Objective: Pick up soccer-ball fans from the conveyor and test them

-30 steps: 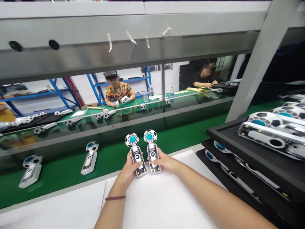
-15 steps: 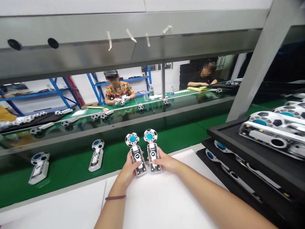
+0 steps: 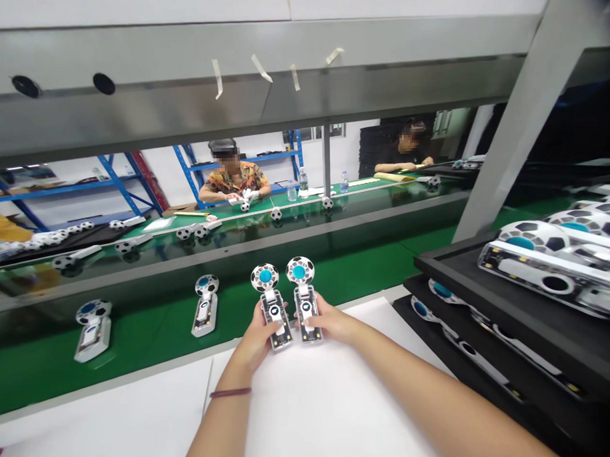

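My left hand (image 3: 261,333) is closed round the clear body of a handheld device (image 3: 274,309) with a round soccer-ball-patterned head and a blue centre. In my right hand (image 3: 325,319) is a matching soccer-ball device (image 3: 306,307), its head upward like the other's. The two stand side by side, slightly apart, above the near edge of the green conveyor belt (image 3: 347,280). My thumbs lie across the lower fronts. Further left, a third device (image 3: 205,308) and a fourth device (image 3: 92,332) lie on the belt.
White work surface (image 3: 301,408) lies under my forearms. At right, stacked black trays (image 3: 451,267) hold more such devices. A slanted grey post (image 3: 511,121) rises beside them. Across the line, a co-worker in a patterned shirt (image 3: 238,181) handles a device; another person (image 3: 407,148) sits further right.
The two devices lying on the near belt have shifted right. Those on the far belt have slid slightly left. My hands and the devices in them have stayed almost still.
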`<state>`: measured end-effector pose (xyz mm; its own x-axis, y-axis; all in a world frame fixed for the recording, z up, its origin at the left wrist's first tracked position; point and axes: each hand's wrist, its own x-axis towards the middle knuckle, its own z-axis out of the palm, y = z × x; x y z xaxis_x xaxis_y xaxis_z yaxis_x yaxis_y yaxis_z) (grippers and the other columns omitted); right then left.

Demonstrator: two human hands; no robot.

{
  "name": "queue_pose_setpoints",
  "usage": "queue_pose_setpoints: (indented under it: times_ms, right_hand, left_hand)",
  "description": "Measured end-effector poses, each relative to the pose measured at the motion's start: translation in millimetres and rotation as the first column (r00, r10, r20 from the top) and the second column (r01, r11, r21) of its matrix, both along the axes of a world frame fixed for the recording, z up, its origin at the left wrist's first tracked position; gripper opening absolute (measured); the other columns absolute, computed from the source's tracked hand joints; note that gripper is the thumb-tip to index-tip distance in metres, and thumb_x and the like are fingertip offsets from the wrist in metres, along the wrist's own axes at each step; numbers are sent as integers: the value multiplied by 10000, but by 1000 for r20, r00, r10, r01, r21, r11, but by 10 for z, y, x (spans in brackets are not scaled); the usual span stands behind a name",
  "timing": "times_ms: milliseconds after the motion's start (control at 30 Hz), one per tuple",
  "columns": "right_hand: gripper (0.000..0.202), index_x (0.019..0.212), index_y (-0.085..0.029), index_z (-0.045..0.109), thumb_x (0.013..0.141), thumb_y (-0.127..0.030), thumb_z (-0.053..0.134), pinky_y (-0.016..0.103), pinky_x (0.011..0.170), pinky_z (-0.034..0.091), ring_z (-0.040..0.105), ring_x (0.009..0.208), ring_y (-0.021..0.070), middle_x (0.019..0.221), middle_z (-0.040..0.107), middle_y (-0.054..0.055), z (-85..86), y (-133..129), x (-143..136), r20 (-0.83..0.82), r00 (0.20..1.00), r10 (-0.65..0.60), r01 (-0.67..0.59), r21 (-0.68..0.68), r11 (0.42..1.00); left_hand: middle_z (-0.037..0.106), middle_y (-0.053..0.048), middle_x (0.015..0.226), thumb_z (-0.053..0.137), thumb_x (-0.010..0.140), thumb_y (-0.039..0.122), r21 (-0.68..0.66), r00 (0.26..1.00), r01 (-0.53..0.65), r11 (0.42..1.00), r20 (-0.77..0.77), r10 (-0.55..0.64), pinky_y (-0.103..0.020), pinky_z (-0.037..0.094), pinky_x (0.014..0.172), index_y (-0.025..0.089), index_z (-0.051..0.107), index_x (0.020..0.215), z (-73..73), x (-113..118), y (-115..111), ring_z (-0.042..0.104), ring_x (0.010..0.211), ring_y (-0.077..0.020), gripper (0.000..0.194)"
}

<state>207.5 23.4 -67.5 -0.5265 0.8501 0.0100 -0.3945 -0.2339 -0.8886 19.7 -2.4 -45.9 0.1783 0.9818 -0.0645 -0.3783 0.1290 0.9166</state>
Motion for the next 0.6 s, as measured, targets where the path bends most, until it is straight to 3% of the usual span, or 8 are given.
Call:
queue_pose_setpoints:
  times_ms: [200,300,467,600]
  right_hand:
    - [669,1079,-235,382,533,-177,765,360,771,456,612,770,174,870,597,-5,33,-29,1,5,1000,-15,15,-4,1000]
    - [680,1096,-245,371,545,-196,765,362,766,462,617,799,183,891,599,1,145,-71,13,0,1000,-28,28,1,1000]
    - [657,1106,-266,399,568,-194,771,376,778,477,607,919,206,1005,590,21,629,-210,93,-54,998,-32,38,119,992]
    - [350,957,-195,592,656,-313,729,438,834,460,587,931,242,959,609,58,1170,-474,314,-28,999,42,-32,281,959]
  left_hand:
    - [575,-62,1095,739,608,138,18,1000,-16,1000,-25,16,-362,451,817,247,405,1177,14,22,-25,571,939,-229,669]
    - [578,-57,1085,754,601,171,62,998,-49,997,-30,51,-369,469,792,259,403,1162,147,46,-62,574,922,-229,668]
    - [581,-34,1112,810,539,257,215,982,-182,959,-15,190,-371,498,767,279,443,1097,693,80,-213,585,907,-236,668]
    - [624,3,896,792,563,391,336,954,-301,892,116,278,-410,511,771,264,576,939,1222,23,-533,598,818,-243,452]
